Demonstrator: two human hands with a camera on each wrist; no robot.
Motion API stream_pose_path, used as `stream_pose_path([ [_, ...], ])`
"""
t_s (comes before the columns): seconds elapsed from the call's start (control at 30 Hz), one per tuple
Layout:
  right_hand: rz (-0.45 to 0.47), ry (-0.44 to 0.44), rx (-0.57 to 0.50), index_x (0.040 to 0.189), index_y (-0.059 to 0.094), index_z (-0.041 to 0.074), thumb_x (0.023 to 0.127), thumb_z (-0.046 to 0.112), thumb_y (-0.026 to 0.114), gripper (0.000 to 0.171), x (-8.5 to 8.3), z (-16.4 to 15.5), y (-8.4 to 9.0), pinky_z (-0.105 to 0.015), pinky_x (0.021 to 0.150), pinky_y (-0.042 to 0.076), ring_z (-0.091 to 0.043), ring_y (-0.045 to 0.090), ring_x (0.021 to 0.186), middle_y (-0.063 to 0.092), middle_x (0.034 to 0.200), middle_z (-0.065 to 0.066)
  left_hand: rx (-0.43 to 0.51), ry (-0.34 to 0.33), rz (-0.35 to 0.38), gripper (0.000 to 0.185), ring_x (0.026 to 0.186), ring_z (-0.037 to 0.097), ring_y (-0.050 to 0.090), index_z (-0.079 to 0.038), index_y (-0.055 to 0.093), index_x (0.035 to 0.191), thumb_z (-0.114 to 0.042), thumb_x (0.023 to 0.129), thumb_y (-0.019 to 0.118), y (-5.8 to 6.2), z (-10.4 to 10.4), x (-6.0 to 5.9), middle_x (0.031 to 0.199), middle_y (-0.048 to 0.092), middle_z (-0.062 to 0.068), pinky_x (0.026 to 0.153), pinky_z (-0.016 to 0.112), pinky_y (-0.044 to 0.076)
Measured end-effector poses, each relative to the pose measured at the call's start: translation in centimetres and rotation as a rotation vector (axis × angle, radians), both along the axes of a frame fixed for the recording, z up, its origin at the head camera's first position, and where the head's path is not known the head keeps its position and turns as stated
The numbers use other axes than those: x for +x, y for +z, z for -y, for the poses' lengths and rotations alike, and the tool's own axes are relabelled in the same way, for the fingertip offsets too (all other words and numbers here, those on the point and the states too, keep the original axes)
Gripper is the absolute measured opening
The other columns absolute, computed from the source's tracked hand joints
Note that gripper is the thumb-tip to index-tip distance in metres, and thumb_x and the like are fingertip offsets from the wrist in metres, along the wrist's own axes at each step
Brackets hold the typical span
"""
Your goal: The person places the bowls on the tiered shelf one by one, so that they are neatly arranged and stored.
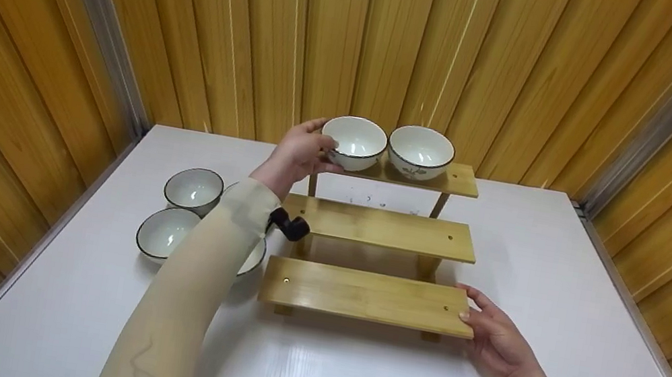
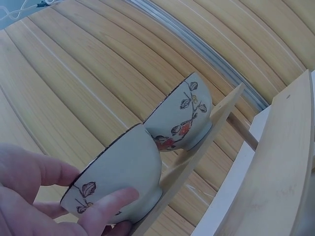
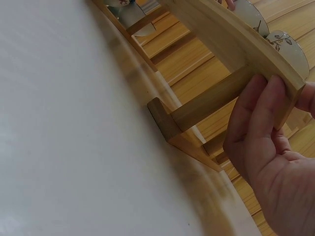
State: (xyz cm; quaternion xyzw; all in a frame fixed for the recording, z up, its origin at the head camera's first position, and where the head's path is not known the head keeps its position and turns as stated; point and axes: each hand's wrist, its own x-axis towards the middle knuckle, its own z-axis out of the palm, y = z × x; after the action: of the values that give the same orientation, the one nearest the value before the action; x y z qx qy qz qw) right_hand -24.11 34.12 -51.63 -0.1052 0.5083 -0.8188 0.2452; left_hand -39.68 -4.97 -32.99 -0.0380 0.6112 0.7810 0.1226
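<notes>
So the stepped bamboo rack on the counter has two bowls on its far top step and three bowls still waiting at the left. My left hand is gripping the left top bowl, beside the other top bowl, while my right hand clasps the near step's right end.

A three-step wooden shelf stands on the desk, its steps rising toward the panelled wall behind. Two bowls sit side by side on the top step: the left bowl and the right bowl. The left hand is at the left bowl's left side; the right hand is at the right end of the lowest step. More bowls lie on the desk left of the shelf.
</notes>
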Motion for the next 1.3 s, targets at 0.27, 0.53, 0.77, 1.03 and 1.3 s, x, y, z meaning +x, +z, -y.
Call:
stream_pose_path([
  [0.27, 0.005, 0.022, -0.027, 0.145, 0.037, 0.015, 0.105, -0.008, 0.036, 0.047, 0.0, 0.1, 0.1, -0.019, 0.080, 0.062, -0.012, 0.070, 0.101, 0.064, 0.132, -0.001, 0.005, -0.033, 0.016, 0.075, 0.143, 0.045, 0.045, -0.016, 0.021, 0.165, -0.001, 0.101, 0.056, 0.0, 0.4, 0.0, 0.167, 0.027, 0.020, 0.108, 0.057, 0.053],
  [0.53, 0.035, 0.021, -0.035, 0.146, 0.037, 0.016, 0.105, -0.007, 0.036, 0.047, 0.0, 0.1, 0.1, -0.019, 0.082, 0.062, -0.013, 0.070, 0.102, 0.064, 0.133, -0.002, -0.079, -0.031, 0.003, 0.077, 0.137, 0.039, 0.055, -0.014, 0.017, 0.166, -0.010, 0.102, 0.060, -0.3, 1.7, 0.8, 0.155, 0.044, 0.026, 0.108, 0.054, 0.055],
  [0.77, 0.013, 0.026, -0.018, 0.145, 0.042, 0.020, 0.105, -0.007, 0.035, 0.048, 0.1, 0.0, 0.2, -0.019, 0.081, 0.061, -0.012, 0.069, 0.102, 0.063, 0.133, 0.000, -0.129, 0.032, -0.051, 0.074, 0.138, 0.039, 0.053, -0.015, 0.023, 0.164, -0.012, 0.102, 0.061, -0.6, 3.8, 2.2, 0.163, 0.037, 0.019, 0.108, 0.046, 0.056],
  [1.03, -0.016, 0.034, 0.002, 0.138, 0.050, 0.027, 0.105, -0.006, 0.035, 0.049, 0.0, 0.1, 0.1, -0.019, 0.079, 0.060, -0.010, 0.069, 0.099, 0.064, 0.131, 0.001, -0.146, 0.074, -0.113, 0.068, 0.142, 0.039, 0.049, -0.015, 0.026, 0.163, -0.015, 0.104, 0.060, -1.2, 7.0, 4.4, 0.162, 0.036, 0.021, 0.109, 0.047, 0.056],
  [1.3, -0.002, 0.026, 0.002, 0.138, 0.051, 0.027, 0.105, -0.006, 0.035, 0.049, 0.1, 0.1, 0.2, -0.020, 0.081, 0.061, -0.011, 0.069, 0.102, 0.062, 0.132, 0.001, -0.168, 0.104, -0.163, 0.068, 0.141, 0.036, 0.051, -0.015, 0.025, 0.164, -0.018, 0.105, 0.058, -2.3, 10.4, 7.1, 0.158, 0.042, 0.020, 0.107, 0.045, 0.058],
])
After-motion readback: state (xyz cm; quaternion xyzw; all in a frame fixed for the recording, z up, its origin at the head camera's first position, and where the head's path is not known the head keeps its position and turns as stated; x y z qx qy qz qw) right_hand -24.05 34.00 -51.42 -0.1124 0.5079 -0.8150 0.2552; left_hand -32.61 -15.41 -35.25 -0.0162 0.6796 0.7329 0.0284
